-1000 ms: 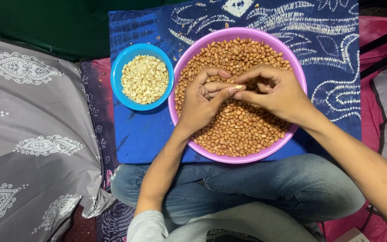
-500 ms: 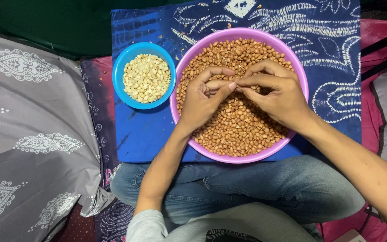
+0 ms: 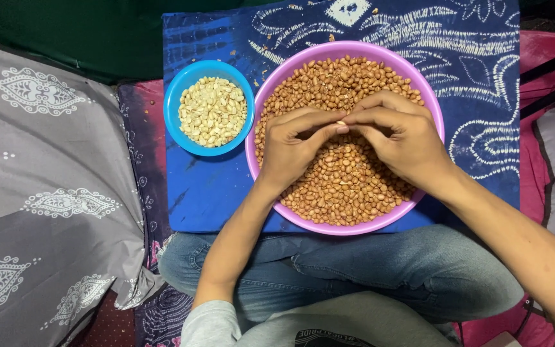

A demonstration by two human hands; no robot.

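head cam | straight down | close over lap and purple bowl (image 3: 345,48) | single view

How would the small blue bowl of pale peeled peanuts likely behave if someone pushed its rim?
The blue bowl looks like light plastic, so it would probably slide on the blue board. It seems wide and low, unlikely to tip. Its peeled peanuts may shift.

the big bowl (image 3: 419,83) of unpeeled peanuts (image 3: 348,186) sits on a board (image 3: 213,193) over the lap; the small bowl (image 3: 178,96) of peeled peanuts (image 3: 213,112) touches its left side. both hands meet above the big bowl.
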